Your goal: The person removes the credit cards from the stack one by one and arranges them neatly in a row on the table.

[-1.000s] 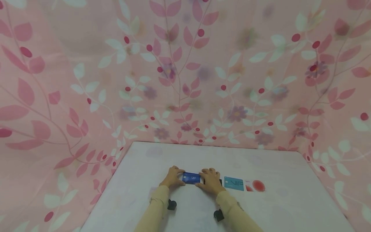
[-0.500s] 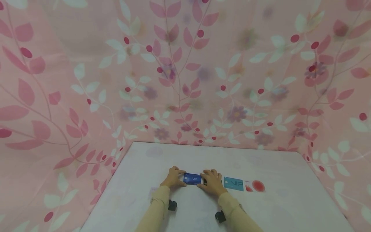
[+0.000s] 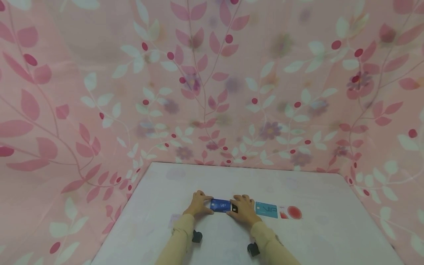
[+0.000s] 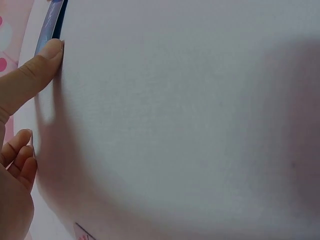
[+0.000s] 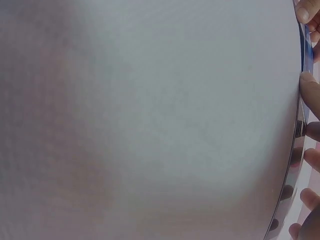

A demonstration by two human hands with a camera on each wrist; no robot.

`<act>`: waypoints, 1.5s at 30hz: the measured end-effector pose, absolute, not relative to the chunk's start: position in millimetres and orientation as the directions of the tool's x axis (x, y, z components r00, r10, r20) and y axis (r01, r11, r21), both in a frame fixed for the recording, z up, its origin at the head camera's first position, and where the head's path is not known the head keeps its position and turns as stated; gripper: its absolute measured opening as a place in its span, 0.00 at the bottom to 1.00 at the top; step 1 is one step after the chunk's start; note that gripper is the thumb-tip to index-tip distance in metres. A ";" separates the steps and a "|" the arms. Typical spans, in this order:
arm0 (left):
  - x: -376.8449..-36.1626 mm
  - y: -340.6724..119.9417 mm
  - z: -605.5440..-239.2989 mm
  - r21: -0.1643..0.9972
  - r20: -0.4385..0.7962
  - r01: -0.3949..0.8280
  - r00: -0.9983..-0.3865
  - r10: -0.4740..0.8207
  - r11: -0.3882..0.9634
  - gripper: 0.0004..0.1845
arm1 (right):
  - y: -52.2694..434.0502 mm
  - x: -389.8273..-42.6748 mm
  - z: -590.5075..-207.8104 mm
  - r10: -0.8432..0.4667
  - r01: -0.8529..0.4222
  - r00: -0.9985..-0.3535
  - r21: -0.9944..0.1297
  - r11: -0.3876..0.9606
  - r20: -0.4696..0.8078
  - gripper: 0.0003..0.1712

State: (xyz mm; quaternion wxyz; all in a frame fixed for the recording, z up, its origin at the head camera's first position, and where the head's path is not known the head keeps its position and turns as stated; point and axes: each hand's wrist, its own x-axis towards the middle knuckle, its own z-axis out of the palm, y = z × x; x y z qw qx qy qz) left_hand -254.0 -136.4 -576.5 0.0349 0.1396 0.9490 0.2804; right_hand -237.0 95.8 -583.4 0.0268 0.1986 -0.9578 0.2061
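Note:
A blue bank-style card [image 3: 220,205] marked VIP lies between my two hands over the white table. My left hand [image 3: 200,204] grips its left end, thumb at the near corner and index finger at the far one. At the right end, my right hand [image 3: 243,208] holds the card the same way. In the left wrist view the left thumb [image 4: 51,50] presses on the card's edge [image 4: 47,22]. A black card [image 3: 235,208] shows partly under my right hand, the rest covered. The right wrist view shows the right fingers over a glossy strip [image 5: 291,172].
Right of my right hand lies a teal VIP card [image 3: 266,209], followed by a white card with a red circle [image 3: 294,212]. A pale pinkish patch [image 3: 174,219] shows by the left wrist. Pink floral cloth [image 3: 212,110] hangs behind the table [image 3: 318,235].
Both hands and the blue card have shifted slightly right and nearer. A bit more of the black card's left part now shows. The teal and red-circle cards stay in place.

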 end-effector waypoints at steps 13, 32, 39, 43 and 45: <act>-249.4 -130.5 -573.1 0.457 0.050 0.293 -0.951 0.304 0.840 0.32 | 100.0 -229.3 -580.7 -0.357 -0.384 -0.923 -0.406 0.829 0.143 0.30; -247.1 -135.6 -580.3 0.554 0.048 0.278 -0.952 0.303 0.785 0.32 | 103.3 -226.3 -586.8 -0.386 -0.439 -0.899 -0.396 0.807 0.209 0.30; -244.9 -137.3 -582.4 0.569 0.048 0.276 -0.951 0.304 0.775 0.33 | 103.7 -226.2 -586.6 -0.391 -0.438 -0.899 -0.429 0.790 0.197 0.30; -243.4 -137.7 -582.1 0.587 0.056 0.276 -0.951 0.303 0.761 0.33 | 103.6 -226.3 -587.1 -0.390 -0.439 -0.898 -0.425 0.792 0.202 0.30; -242.9 -137.9 -581.4 0.589 0.057 0.276 -0.952 0.302 0.760 0.33 | 103.3 -226.5 -587.2 -0.389 -0.439 -0.898 -0.423 0.793 0.203 0.30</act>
